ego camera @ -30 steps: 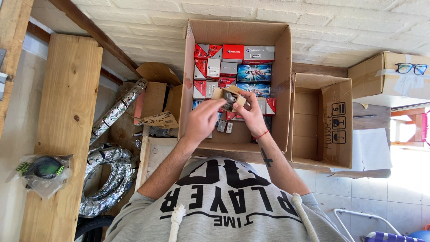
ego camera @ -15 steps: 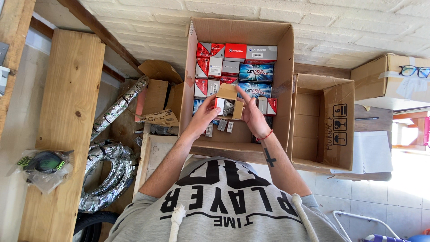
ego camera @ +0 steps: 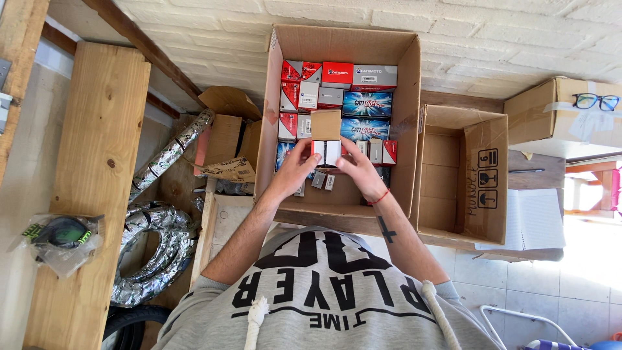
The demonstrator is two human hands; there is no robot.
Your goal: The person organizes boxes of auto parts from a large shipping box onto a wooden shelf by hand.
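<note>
So here both hands are up over the big cardboard box [ego camera: 407,129], working one small carton [ego camera: 326,142] between them. The left hand [ego camera: 295,172] has it by the left side, fingers wrapped round the red-and-white edge, and the right hand [ego camera: 358,170] closes on the right side, thumb and fingertips pressing in toward the middle, so neither hand is open at all; they pinch the same little carton from opposite sides. The carton sits right between the two grips, held just above the rows of red, grey and blue packs [ego camera: 350,87] that fill the far half of the big box. Its brown top flap [ego camera: 326,124] stands open and points away from the person, toward the far wall of the box, so the long axis runs away from the body, with the open end far and the closed end tucked down by the palms. Both hands look about equally near; the right one seems to cover a bit more of the front face. I can't tell what's inside the carton from this view. A few tiny grey boxes [ego camera: 322,181] lie loose on the floor of the big box just under the wrists, and an empty-looking box [ego camera: 483,168] stands just beside it on the right.
</note>
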